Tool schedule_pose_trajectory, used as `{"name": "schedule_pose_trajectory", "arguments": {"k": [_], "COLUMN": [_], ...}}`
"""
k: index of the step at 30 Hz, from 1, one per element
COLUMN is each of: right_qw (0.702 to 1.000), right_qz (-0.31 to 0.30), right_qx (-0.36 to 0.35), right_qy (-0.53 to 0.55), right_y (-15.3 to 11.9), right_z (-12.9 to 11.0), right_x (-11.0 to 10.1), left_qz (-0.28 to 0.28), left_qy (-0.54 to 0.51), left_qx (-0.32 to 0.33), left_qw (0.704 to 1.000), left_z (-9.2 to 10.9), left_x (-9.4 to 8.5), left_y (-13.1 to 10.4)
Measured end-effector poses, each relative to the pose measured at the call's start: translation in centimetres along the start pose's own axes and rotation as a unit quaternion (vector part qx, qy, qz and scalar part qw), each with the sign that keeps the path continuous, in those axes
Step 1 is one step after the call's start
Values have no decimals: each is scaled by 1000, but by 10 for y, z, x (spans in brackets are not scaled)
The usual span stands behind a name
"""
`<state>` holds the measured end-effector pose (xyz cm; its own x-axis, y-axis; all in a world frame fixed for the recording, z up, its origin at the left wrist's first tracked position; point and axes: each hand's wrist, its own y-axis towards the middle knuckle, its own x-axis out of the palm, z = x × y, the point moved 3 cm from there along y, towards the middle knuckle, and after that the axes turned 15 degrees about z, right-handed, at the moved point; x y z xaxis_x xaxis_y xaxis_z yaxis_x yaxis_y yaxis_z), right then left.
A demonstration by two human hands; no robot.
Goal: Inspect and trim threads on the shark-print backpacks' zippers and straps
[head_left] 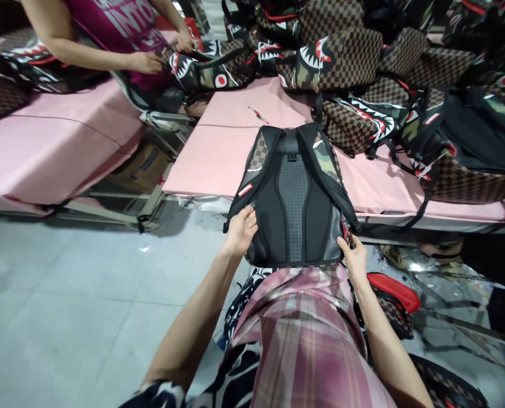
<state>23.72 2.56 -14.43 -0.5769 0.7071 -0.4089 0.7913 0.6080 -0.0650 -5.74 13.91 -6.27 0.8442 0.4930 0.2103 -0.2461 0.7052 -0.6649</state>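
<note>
A black padded backpack with checked and camouflage shoulder straps lies back panel up across the front edge of the pink-covered table, its lower end overhanging. The left hand, half open with fingers loosely curled, touches its left side; the right hand is clamped, thumb uppermost, on its lower right side

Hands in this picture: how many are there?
4. The left hand and the right hand are on the lower sides of the black backpack; one co-worker hand and their other hand are at a camouflage bag. Others may be hidden.
</note>
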Motion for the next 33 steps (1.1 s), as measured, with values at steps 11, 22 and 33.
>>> {"name": "schedule_pose_trajectory", "arguments": {"k": [11,22,33], "right_qw": [1000,998,997], "right_qz": [-4,5,5], "right_qx": [7,4,29], "right_qy": [-24,-69,-76], "right_y": [0,2,1], "right_z": [13,15,20], "right_x": [-15,-13,-45], "left_qz": [-75,-100,-100], "left_qy": [117,-114,272], "left_qx": [26,-34,191], "left_qw": [990,988,938], "left_z": [-35,-13,3], "left_x": [-31,12,-5], "left_y": [-40,-4,-7]}}
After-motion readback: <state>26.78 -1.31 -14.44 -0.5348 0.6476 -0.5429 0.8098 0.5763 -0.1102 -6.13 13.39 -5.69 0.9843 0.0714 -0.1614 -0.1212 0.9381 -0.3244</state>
